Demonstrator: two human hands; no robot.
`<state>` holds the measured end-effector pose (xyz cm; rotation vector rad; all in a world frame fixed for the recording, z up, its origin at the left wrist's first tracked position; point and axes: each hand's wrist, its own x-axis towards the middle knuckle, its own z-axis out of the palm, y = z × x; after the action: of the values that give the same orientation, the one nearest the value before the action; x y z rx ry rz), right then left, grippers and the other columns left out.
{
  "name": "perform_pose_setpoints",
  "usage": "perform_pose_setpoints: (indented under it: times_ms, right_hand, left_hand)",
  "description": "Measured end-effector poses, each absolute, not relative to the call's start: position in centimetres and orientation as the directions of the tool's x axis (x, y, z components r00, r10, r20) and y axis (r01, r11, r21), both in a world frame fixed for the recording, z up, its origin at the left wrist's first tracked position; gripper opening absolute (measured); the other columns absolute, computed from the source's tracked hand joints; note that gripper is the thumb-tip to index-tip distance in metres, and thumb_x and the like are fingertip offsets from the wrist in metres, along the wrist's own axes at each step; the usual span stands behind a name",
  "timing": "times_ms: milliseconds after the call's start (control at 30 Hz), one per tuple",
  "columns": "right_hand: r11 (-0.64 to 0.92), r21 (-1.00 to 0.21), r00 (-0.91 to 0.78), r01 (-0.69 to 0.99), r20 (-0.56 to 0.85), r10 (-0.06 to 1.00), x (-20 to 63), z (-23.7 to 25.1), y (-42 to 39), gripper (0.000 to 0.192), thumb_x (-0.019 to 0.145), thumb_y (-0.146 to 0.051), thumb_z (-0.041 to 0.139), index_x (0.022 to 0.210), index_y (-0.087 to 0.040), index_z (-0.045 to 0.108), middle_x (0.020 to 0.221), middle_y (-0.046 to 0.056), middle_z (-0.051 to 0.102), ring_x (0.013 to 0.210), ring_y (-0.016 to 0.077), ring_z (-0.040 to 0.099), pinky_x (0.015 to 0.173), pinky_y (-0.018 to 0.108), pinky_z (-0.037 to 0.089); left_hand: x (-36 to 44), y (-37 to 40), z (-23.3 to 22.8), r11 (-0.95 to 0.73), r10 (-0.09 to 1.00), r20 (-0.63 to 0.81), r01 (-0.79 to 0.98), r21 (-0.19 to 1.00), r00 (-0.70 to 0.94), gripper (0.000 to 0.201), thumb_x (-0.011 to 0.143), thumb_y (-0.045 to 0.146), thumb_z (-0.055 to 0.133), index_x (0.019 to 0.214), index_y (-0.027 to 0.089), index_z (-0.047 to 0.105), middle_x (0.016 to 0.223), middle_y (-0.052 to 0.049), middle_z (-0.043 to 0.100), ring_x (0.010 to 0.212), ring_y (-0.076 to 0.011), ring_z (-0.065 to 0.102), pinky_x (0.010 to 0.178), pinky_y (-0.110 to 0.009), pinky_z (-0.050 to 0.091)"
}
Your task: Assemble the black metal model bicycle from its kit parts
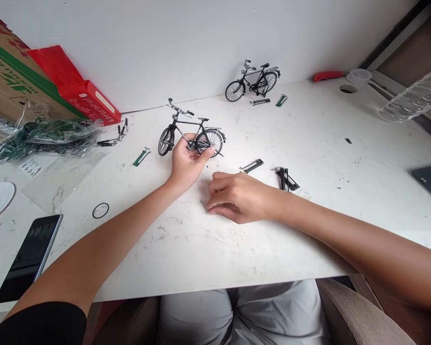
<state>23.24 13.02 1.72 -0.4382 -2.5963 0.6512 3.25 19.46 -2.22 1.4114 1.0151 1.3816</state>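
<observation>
White marble-look table (309, 143) (scuffed), left hand (187, 163) steadying model bicycle (190, 134).

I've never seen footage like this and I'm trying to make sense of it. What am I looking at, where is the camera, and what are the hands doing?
There is no machine here: a person works with bare hands, and the one camera sits on their head, looking down at a white table. The left hand grips a small model bicycle standing upright, fingers at its rear wheel. The right hand rests on the table, fingertips down by something too small to make out. Farther back stands a second model bicycle. Around lie loose black parts, a thin black ring, a phone, a bag of parts, cardboard boxes and a plastic bottle.
</observation>
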Motion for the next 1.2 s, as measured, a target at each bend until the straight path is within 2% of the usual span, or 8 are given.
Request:
perform_pose_setpoints:
  times_ms: [167, 367, 500, 667, 833, 1000, 1100, 1200]
  right_hand:
    - [0.846, -0.5, -0.856, 0.186, 0.339, 0.389, 22.9, 1.7, 12.6, 0.02, 0.108, -0.037, 0.072, 0.102, -0.021, 0.082, 0.091, 0.006, 0.071, 0.091, 0.0215, 0.058, 0.069, 0.033, 0.041]
    - [0.861, -0.47, -0.872, 0.197, 0.318, 0.373, 22.7, 1.7, 12.4, 0.028, 0.114, -0.03, 0.061, 0.097, -0.021, 0.081, 0.093, 0.006, 0.073, 0.093, 0.0207, 0.06, 0.07, 0.033, 0.042]
    - [0.888, -0.386, -0.877, 0.25, 0.298, 0.377, 22.4, 1.6, 12.3, 0.025, 0.114, -0.027, 0.06, 0.099, -0.019, 0.079, 0.096, 0.006, 0.072, 0.095, 0.0211, 0.06, 0.073, 0.033, 0.044]
    - [0.912, -0.297, -0.875, 0.282, 0.312, 0.372, 22.1, 1.6, 12.2, 0.024, 0.113, -0.012, 0.053, 0.1, -0.016, 0.073, 0.1, 0.008, 0.071, 0.095, 0.021, 0.059, 0.073, 0.033, 0.047]
    - [0.855, -0.434, -0.764, 0.285, 0.436, 0.476, 23.0, 1.7, 13.3, 0.023, 0.112, -0.009, 0.047, 0.106, -0.019, 0.067, 0.105, 0.008, 0.072, 0.098, 0.0209, 0.061, 0.071, 0.032, 0.047]
    - [0.788, -0.52, -0.506, 0.328, 0.608, 0.612, 24.7, 1.2, 16.5, 0.019, 0.117, -0.029, 0.052, 0.102, -0.024, 0.062, 0.1, 0.006, 0.071, 0.096, 0.0224, 0.062, 0.083, 0.037, 0.051]
    - [0.727, -0.575, -0.356, 0.376, 0.634, 0.686, 25.6, 0.8, 17.9, 0.026, 0.117, -0.042, 0.051, 0.101, -0.025, 0.062, 0.098, 0.006, 0.069, 0.094, 0.0229, 0.061, 0.086, 0.04, 0.051]
    - [0.693, -0.6, -0.288, 0.4, 0.635, 0.717, 25.9, 0.4, 18.3, 0.028, 0.117, -0.044, 0.051, 0.1, -0.026, 0.063, 0.098, 0.006, 0.069, 0.094, 0.0233, 0.061, 0.087, 0.041, 0.052]
  left_hand:
    - [3.4, 19.4, -2.0, -0.28, 0.96, 0.28, -0.022, 0.96, 0.02, 0.061, 0.077, 0.052, 0.099, 0.111, 0.023, 0.058, 0.105, -0.005, 0.078, 0.097, -0.023, 0.082, 0.096, -0.04, 0.068]
    - [3.4, 19.3, -2.1, -0.267, 0.963, 0.267, -0.029, 0.963, 0.022, 0.062, 0.076, 0.054, 0.099, 0.112, 0.024, 0.058, 0.104, -0.004, 0.079, 0.095, -0.022, 0.082, 0.096, -0.04, 0.069]
    - [3.3, 19.2, -2.0, -0.273, 0.961, 0.274, -0.029, 0.962, 0.044, 0.063, 0.078, 0.056, 0.098, 0.113, 0.024, 0.057, 0.106, -0.005, 0.079, 0.101, -0.0238, 0.082, 0.096, -0.041, 0.068]
    - [3.4, 19.2, -1.9, -0.291, 0.956, 0.291, -0.018, 0.957, 0.036, 0.062, 0.077, 0.055, 0.098, 0.112, 0.023, 0.057, 0.106, -0.006, 0.078, 0.101, -0.0235, 0.082, 0.095, -0.039, 0.068]
    - [3.3, 19.4, -2.0, -0.298, 0.954, 0.298, -0.021, 0.954, 0.009, 0.064, 0.073, 0.054, 0.101, 0.109, 0.023, 0.059, 0.104, -0.005, 0.079, 0.096, -0.0213, 0.082, 0.088, -0.034, 0.068]
    - [3.1, 19.8, -2.5, -0.343, 0.939, 0.343, 0.006, 0.939, -0.022, 0.061, 0.076, 0.054, 0.099, 0.11, 0.024, 0.06, 0.107, -0.007, 0.08, 0.096, -0.0214, 0.082, 0.088, -0.036, 0.068]
    - [2.8, 20.1, -2.8, -0.375, 0.924, 0.376, 0.031, 0.927, -0.068, 0.058, 0.08, 0.053, 0.097, 0.112, 0.024, 0.058, 0.107, -0.006, 0.079, 0.096, -0.0207, 0.081, 0.091, -0.037, 0.068]
    - [2.5, 20.3, -2.9, -0.415, 0.902, 0.417, 0.041, 0.909, -0.11, 0.057, 0.082, 0.054, 0.095, 0.114, 0.024, 0.057, 0.107, -0.006, 0.078, 0.097, -0.0193, 0.08, 0.094, -0.036, 0.067]
